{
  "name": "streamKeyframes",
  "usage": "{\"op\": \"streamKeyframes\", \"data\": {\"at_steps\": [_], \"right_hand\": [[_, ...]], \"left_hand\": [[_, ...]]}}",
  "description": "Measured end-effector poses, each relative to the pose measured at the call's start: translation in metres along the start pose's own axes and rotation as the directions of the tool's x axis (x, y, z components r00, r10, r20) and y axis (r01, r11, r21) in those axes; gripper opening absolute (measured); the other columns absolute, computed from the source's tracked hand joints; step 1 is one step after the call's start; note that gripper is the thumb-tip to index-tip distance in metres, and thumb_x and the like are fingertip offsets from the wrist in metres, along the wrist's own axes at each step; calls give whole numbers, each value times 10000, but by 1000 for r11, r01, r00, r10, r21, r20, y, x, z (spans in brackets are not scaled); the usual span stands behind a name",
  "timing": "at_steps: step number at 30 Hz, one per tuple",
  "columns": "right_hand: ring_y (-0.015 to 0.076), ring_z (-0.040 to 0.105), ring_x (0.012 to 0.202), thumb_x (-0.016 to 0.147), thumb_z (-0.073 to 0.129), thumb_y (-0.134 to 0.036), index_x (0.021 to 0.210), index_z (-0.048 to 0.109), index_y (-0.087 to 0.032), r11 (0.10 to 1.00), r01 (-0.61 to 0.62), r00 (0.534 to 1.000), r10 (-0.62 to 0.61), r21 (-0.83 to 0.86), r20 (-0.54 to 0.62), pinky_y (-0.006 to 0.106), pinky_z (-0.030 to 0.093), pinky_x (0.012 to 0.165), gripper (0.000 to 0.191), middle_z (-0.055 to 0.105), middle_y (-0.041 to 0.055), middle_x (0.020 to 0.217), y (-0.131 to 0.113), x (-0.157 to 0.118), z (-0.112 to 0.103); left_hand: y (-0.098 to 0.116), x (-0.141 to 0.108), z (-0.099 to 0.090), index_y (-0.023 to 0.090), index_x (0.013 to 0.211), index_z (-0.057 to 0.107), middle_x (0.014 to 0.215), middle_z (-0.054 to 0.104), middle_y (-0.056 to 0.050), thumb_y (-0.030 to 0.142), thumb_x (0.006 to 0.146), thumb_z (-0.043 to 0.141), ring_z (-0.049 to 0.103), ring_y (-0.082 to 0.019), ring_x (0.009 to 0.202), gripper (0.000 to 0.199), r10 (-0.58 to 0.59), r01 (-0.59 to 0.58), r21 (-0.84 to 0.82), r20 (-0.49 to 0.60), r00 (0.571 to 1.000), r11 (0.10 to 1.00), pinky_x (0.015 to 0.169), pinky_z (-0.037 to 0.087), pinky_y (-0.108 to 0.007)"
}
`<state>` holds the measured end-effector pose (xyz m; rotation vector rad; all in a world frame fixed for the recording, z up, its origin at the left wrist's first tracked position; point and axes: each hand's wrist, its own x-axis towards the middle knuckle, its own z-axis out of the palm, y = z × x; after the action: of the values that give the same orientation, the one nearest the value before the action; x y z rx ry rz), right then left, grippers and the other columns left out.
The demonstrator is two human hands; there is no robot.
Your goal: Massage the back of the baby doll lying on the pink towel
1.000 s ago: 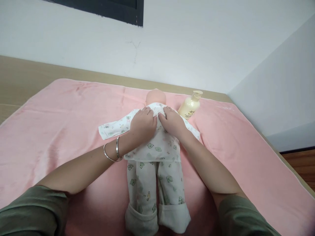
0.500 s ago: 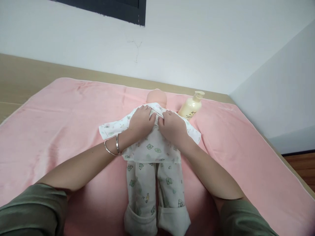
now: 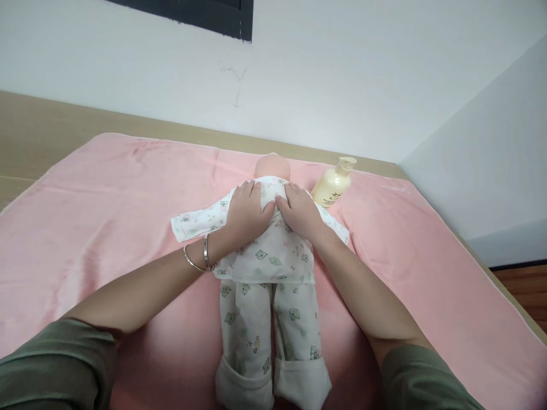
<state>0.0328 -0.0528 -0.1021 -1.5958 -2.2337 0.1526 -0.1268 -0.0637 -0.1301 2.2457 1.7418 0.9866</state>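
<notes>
A baby doll lies stretched out with its round bare head at the far end; no face shows. It wears a white printed top and matching trousers with turned-up cuffs. My left hand rests flat on the left of the doll's upper body, fingers extended toward the head. On the other side my right hand lies the same way, fingers stretched out. Both thumbs point inward and nearly meet at the middle of the top. Neither hand grips anything.
A cream pump bottle stands to the right of the doll's head. Under everything is a pink blanket over a wooden surface. A white wall rises behind, with a dark frame at the top.
The fingers of both hands have straightened and flattened, shifting slightly toward the head. A fold of cloth between the hands has smoothed out. The doll and bottle stay in place.
</notes>
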Motion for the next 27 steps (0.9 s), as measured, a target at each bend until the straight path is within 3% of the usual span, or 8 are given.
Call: {"op": "streamKeyframes", "data": {"at_steps": [5,9,13,16,18,21,27], "right_hand": [[355,502,1385,1009,363,-431,1371,529,-63,996,72,989,-78,53,122,506,397,1167,543,571,224,1459,11,3,-11],[344,564,1292,1008,358,-415,1328,548,-79,995,99,984,-102,32,143,495,453,1106,502,615,214,1395,10,4,-14],[373,595,1234,991,323,-275,1263,582,-21,993,33,998,-27,-116,53,552,445,1102,454,660,260,1293,-11,-9,-6],[372,531,1357,998,296,-238,1327,560,13,985,63,997,-69,-159,-32,549,378,1190,490,608,278,1394,-28,-26,1],[362,474,1428,1003,305,-242,1370,536,30,985,92,994,-99,-146,-43,524,349,1229,511,566,274,1454,-34,-33,2],[357,466,1433,998,331,-249,1365,541,20,996,48,999,-48,-78,-3,514,368,1216,501,572,264,1447,-29,-26,-2],[339,546,1316,1021,358,-364,1266,596,-24,998,-67,995,66,4,75,485,413,1152,482,633,251,1343,-1,5,-9]], "left_hand": [[4,-8,2,26,1375,496,1480,514,-273,374,928,456,434,-430,1419,568,44,-43,46,-24,999,998,1194,334,-623],[16,-19,-4,15,1330,537,1416,566,-271,295,945,421,465,-413,1399,490,109,-109,111,8,994,988,1170,363,-590],[17,-14,-14,112,1090,632,1199,663,-203,220,943,384,582,-352,1206,308,168,-171,130,28,985,977,1037,472,-522],[8,3,-18,181,897,601,997,675,-146,187,948,326,615,-287,973,279,141,-148,74,102,985,986,916,518,-458],[2,11,-18,191,875,584,954,669,-135,208,961,309,604,-279,918,288,89,-99,70,130,988,993,895,519,-451],[3,10,-16,156,971,611,1023,672,-165,236,965,324,607,-313,997,298,73,-87,133,109,991,987,938,502,-481],[22,-22,-13,16,1365,514,1458,523,-255,260,986,349,442,-392,1402,480,174,-181,205,54,983,962,1150,364,-540]]}}
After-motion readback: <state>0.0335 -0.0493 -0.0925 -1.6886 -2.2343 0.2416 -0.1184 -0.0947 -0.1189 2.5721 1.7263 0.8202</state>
